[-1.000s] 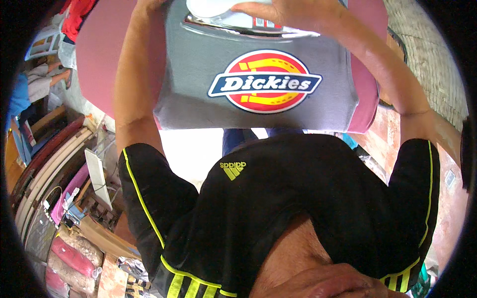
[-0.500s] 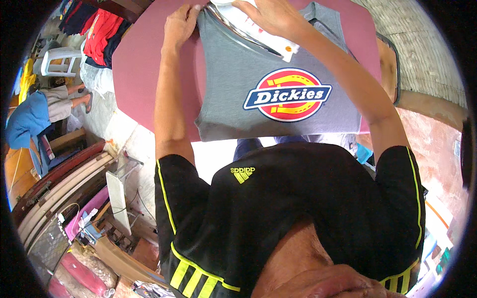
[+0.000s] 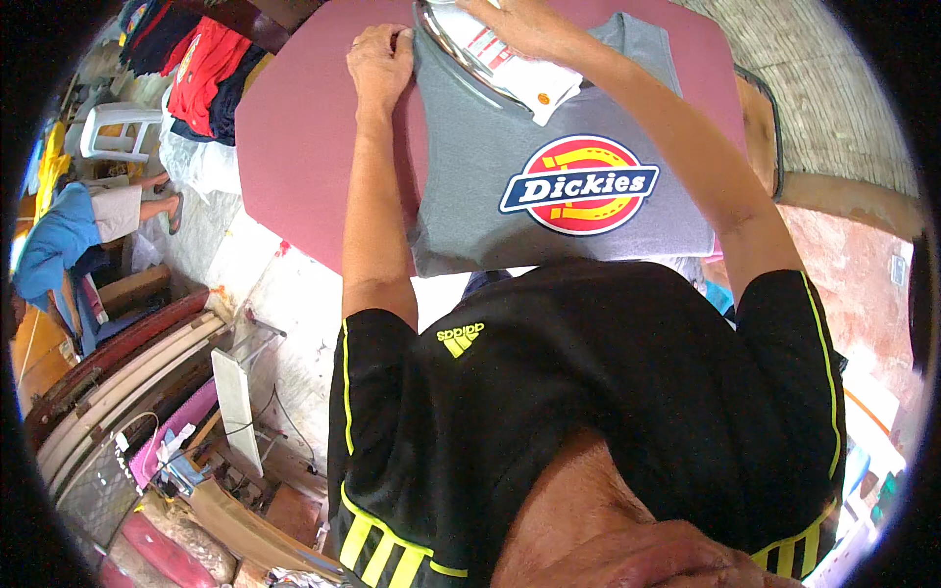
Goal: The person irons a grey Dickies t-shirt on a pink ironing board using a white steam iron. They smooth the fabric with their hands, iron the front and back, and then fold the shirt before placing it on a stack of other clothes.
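Maroon tabletop (image 3: 294, 157) filled the spot in front of the person, with a grey top (image 3: 470, 196) spread over it, badge print (image 3: 580, 186) toward the near edge. Further up, a white iron (image 3: 505, 69) sat on the fabric, right hand (image 3: 524, 27) over it, thumb touching; fingers were cropped, so couldn't tell how tight. Left hand (image 3: 380, 67) was half-curled beside the top's left edge, couldn't tell if it pinched cloth. Way off left: red clothes (image 3: 208, 73), white plastic stool (image 3: 123, 115), someone in blue (image 3: 59, 235).
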{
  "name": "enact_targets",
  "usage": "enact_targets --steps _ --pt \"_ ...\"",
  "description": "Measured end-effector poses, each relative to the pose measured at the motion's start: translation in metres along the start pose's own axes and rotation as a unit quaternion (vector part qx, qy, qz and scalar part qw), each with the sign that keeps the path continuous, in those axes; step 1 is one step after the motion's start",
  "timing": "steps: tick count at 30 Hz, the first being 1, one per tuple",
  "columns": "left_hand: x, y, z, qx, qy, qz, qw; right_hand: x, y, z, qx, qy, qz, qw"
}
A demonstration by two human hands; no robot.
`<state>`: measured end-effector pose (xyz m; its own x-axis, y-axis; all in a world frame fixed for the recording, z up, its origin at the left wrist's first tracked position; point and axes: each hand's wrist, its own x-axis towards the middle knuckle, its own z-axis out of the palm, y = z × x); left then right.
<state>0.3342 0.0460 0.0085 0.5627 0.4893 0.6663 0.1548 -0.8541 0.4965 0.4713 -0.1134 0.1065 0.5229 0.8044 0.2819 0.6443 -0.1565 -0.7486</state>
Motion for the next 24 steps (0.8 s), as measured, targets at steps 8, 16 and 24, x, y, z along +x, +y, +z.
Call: enact_targets --steps 8,16,24 --pt "0.000 0.002 -0.003 -0.010 -0.023 -0.043 0.999 0.017 0.009 0.005 0.018 -0.060 0.035 0.997" --pt "-0.001 -0.002 -0.002 -0.023 -0.028 -0.055 0.998 0.018 0.019 0.009 -0.096 -0.037 -0.041 0.994" --pt "0.004 0.007 -0.008 0.021 -0.045 -0.073 0.996 -0.006 -0.001 -0.082 -0.024 -0.257 0.113 0.959"
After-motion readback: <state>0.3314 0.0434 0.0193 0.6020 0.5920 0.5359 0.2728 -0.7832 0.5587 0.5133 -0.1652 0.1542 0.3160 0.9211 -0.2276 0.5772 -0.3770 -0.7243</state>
